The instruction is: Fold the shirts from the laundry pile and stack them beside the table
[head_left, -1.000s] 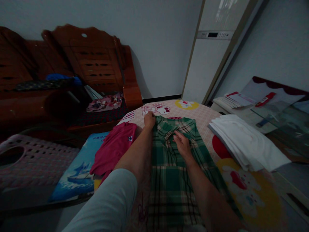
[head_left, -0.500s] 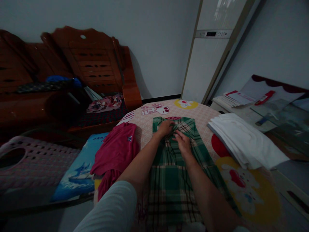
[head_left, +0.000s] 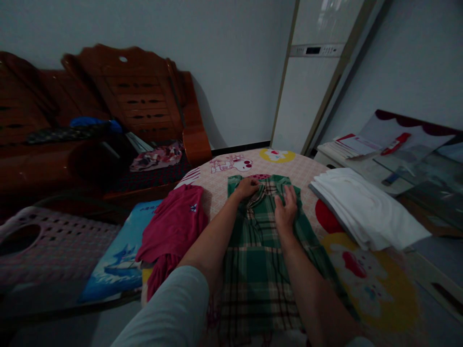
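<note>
Room: dim; I stand at a round table (head_left: 379,289) under a cartoon-print cloth, with a carved wooden bench (head_left: 137,101) against the wall beyond it.
Green plaid shirt (head_left: 256,270): lies flat on the table, collar at the far end and hem toward me. Everything below is placed from this shirt.
My left hand (head_left: 247,188): on the shirt's collar, left of the placket, fingers curled down into the cloth. Whether they pinch a fold or only press, I cannot tell.
My right hand (head_left: 286,210): open, palm flat on the shirt's right chest, just beside the collar, gripping nothing.
How I would do it well: I judge that the collar is best pinned with the left hand while the flat right palm strokes outward from the placket, so creases run off the shoulder and don't bunch under the collar.
Red garment (head_left: 173,226): crumpled, just left of the shirt and touching its edge.
White folded cloths (head_left: 365,212): stacked to the shirt's right, apart from it.
Pink basket (head_left: 54,241): well to the shirt's left, off the table.
</note>
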A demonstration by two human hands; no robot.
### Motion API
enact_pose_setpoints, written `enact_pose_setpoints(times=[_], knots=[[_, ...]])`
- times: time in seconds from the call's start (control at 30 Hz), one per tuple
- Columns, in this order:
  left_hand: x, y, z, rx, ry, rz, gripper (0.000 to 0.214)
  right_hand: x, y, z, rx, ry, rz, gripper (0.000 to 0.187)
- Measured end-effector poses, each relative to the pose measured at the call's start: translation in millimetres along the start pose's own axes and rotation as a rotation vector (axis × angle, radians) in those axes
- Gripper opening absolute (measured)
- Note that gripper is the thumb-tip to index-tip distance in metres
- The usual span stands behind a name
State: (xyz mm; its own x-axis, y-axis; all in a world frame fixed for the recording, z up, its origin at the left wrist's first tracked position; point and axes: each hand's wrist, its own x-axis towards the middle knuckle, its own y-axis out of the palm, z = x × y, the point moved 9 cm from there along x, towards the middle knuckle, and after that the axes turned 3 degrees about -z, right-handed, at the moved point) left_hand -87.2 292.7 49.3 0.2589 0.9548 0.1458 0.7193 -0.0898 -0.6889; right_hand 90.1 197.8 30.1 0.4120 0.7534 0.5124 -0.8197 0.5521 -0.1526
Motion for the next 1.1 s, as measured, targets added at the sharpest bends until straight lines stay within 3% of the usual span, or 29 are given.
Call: enact_pose_setpoints(times=[0.17,0.3,0.43,0.57,0.67,0.83,1.0,1.1], knots=[[1,10.4,-16,-0.121,0.093,0.094,0.02,-9,13,22,-0.002,0.021,0.099,0.043],[-9,-2.3,-21,-0.137,0.113,0.012,0.036,-15,25,35,-0.042,0.021,0.252,0.028],[-28,-30.4,-1,0.055,-0.015,-0.138,0.04,-32,47,57,-0.165,-0.073,0.48,0.024],[-59,-55.5,32,0.292,-0.147,-0.294,0.041,-49,64,70,-0.353,-0.176,0.649,0.037],[-71,-53.6,48,0.352,-0.141,-0.277,0.042,-44,62,58,-0.359,-0.076,0.656,0.033],[-72,-50.1,55,0.4,-0.133,-0.287,0.049,-26,43,22,-0.339,0.133,0.6,0.029],[-69,-52.0,62,0.417,-0.172,-0.301,0.053,-23,37,22,-0.312,0.015,0.64,0.024],[-71,-57.0,62,0.381,-0.186,-0.339,0.054,-20,31,25,-0.42,0.034,0.577,0.023]])
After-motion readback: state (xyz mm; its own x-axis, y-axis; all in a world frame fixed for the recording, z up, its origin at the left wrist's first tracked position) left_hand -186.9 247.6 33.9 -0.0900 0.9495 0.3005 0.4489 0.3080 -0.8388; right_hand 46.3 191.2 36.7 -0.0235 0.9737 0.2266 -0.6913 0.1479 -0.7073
